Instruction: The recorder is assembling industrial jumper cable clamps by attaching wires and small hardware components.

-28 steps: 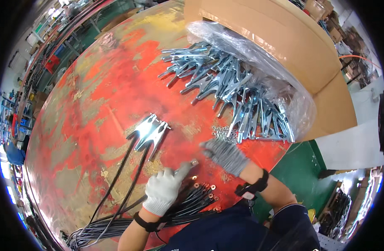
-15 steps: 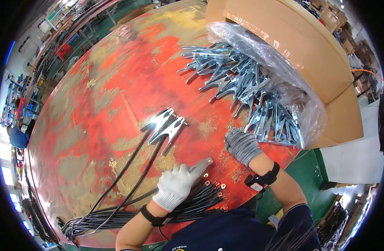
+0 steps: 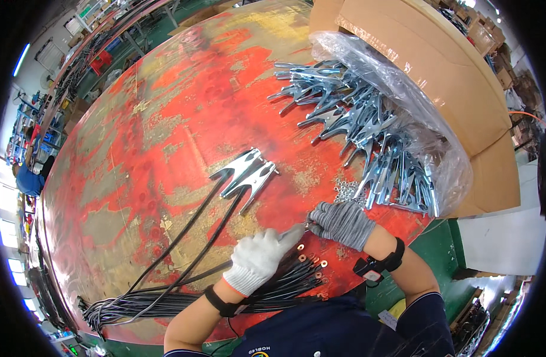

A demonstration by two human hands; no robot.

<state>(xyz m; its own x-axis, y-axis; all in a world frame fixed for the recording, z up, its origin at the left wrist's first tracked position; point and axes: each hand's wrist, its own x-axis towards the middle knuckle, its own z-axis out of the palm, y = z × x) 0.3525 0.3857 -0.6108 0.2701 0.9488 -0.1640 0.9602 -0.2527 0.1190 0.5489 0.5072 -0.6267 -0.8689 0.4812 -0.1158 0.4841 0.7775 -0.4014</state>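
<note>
My left hand (image 3: 256, 259), in a white glove with grey at the fingertips, is closed on the end of a black cable (image 3: 216, 269). My right hand (image 3: 342, 224), in a grey striped glove, pinches at that same end. Whatever small piece sits in its fingertips is hidden. Beyond my right fingers lies a small heap of silvery nuts (image 3: 347, 191). Two metal clamps (image 3: 249, 177) with black cables attached rest side by side ahead of my left hand. A bundle of black cables (image 3: 183, 305), with copper ring lugs (image 3: 324, 263) at the near right, runs under my left wrist.
Many more clamps (image 3: 359, 122) are heaped at the right on clear plastic wrap (image 3: 398, 77), against a large cardboard box (image 3: 428, 65). The worn red tabletop (image 3: 183, 137) has a curved edge. A person (image 3: 30, 178) is far off at the left.
My right hand has moved left from over the nuts to meet my left fingertips. The nut heap now shows. My left hand still grips the cable, slightly farther right in view.
</note>
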